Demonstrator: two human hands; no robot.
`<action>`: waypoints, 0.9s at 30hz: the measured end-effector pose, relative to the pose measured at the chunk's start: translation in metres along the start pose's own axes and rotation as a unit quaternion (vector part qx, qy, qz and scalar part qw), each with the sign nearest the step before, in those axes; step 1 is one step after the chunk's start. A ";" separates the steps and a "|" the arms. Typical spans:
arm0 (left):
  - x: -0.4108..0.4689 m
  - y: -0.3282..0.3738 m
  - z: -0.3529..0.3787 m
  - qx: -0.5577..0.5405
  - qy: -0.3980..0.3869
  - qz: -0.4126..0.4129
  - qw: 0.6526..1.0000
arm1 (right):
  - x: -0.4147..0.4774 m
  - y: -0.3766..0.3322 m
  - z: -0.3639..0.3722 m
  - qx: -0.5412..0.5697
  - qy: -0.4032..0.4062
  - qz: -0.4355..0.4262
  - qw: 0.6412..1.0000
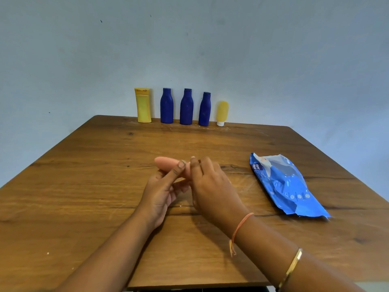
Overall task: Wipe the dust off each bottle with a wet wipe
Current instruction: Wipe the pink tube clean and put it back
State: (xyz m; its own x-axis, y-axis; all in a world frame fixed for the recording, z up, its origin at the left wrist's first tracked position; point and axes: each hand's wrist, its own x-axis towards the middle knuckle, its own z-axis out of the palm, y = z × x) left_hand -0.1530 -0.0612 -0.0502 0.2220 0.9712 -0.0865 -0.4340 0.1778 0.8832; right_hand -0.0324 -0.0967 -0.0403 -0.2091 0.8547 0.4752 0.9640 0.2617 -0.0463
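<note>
At the far edge of a wooden table (84,186), against the wall, a row of bottles is set upright, and its left end is taken by a tall yellow bottle (144,106). Nearer the camera and slightly to the right, the left hand (163,190) is raised just above the tabletop. Its fingers are curled round a peach bottle (166,164), which is held lying sideways with its rounded end pointed left. In the row behind, three blue bottles (166,106) (186,107) (204,109) are lined up side by side, close together but not touching.

The right end of the peach bottle is covered by the right hand (210,186), whose fingers are closed over it from above, with the back of the hand turned to the camera. Whether a wipe is held under those fingers cannot be told. The row is closed on the right by a small yellow tube (222,112), stood on its white cap. An orange thread (242,226) is worn on the right wrist. Further right, a blue wet wipe pack (284,184) is laid flat on the table, well apart from the hands, and a gold bangle (292,266) is seen on the right forearm.
</note>
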 end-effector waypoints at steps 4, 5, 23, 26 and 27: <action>0.001 0.004 -0.003 -0.048 0.017 -0.027 0.998 | 0.001 -0.006 0.003 -0.006 -0.003 -0.035 0.999; 0.001 0.005 -0.004 -0.060 0.017 -0.027 0.998 | 0.002 -0.005 0.001 0.037 -0.013 -0.030 0.999; 0.007 0.006 -0.006 -0.176 -0.044 -0.050 0.982 | 0.009 0.003 -0.012 0.341 -0.035 0.162 0.925; 0.007 0.003 -0.005 -0.146 0.001 -0.079 0.986 | -0.002 0.005 -0.006 0.113 0.008 0.003 0.994; 0.006 0.004 -0.006 -0.152 0.017 -0.086 0.985 | -0.004 0.005 -0.004 0.054 0.021 -0.037 0.998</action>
State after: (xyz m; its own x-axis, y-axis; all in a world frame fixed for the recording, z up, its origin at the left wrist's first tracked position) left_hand -0.1581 -0.0533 -0.0501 0.2885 0.9263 -0.2422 -0.6347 0.3745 0.6760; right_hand -0.0265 -0.1008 -0.0392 -0.2689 0.8121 0.5178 0.9225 0.3718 -0.1040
